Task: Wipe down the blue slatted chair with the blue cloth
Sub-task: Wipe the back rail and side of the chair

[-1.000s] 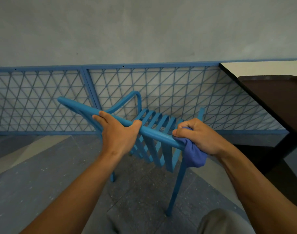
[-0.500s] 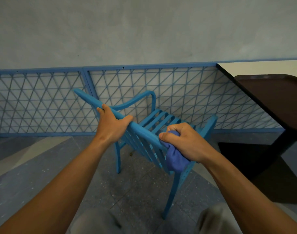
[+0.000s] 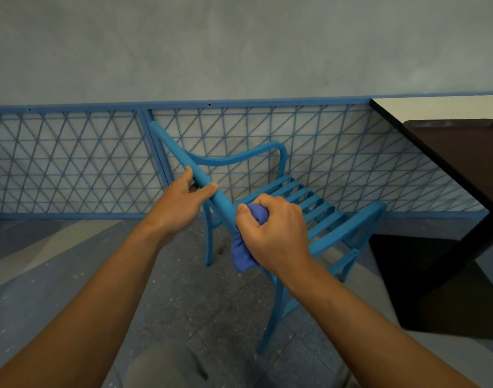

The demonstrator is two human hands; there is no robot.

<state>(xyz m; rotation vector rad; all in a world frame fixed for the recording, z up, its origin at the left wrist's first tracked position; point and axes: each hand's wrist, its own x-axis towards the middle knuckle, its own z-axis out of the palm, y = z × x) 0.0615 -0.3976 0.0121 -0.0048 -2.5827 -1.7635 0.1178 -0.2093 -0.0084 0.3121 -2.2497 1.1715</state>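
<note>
The left hand (image 3: 180,208) wraps the top rail of the blue slatted chair (image 3: 318,219), apparently steadying it near the lattice fence (image 3: 71,163), while the right hand (image 3: 270,233), fingers closed on the bunched blue cloth (image 3: 243,247), presses it against that rail.

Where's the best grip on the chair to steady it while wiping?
Probably the round top rail of the chair, from above and the near side, as the left hand does. The bar is slim enough for fingers to wrap, and it leaves the seat slats free for the right hand with the cloth.
</note>
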